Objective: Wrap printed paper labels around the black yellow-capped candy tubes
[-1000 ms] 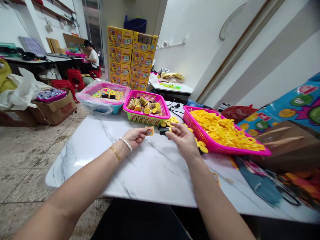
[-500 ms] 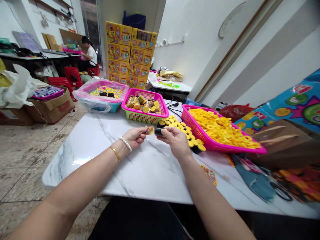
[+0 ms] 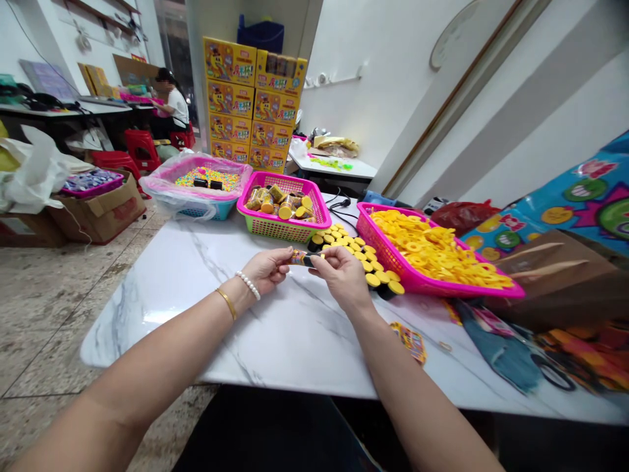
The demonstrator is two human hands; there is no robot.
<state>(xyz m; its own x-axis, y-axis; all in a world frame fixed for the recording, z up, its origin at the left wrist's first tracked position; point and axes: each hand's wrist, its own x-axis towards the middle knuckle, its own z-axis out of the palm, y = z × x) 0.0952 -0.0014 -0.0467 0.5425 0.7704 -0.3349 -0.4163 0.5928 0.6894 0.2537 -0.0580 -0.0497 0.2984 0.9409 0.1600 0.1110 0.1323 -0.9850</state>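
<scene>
Over the table, my left hand (image 3: 268, 270) pinches one end of a small printed label (image 3: 297, 257), orange and multicoloured. My right hand (image 3: 346, 278) has its fingers closed round a small black jar (image 3: 310, 261), lying sideways. The label's other end meets the jar's side; whether it sticks there I cannot tell. Just beyond the right hand stand several black jars with yellow lids (image 3: 372, 280). A pile of printed labels (image 3: 410, 342) lies beside my right forearm.
A pink basket (image 3: 491, 292) of yellow rings stands right. Behind are a pink-and-green basket (image 3: 275, 229) of labelled jars and a plastic-lined tub (image 3: 221, 208) of coloured beads. Yellow boxes (image 3: 228, 98) are stacked farther back. A person (image 3: 175, 105) sits at another table.
The label and the black jar, apart before, now touch or overlap. My right hand has shifted slightly, and the view has moved a little.
</scene>
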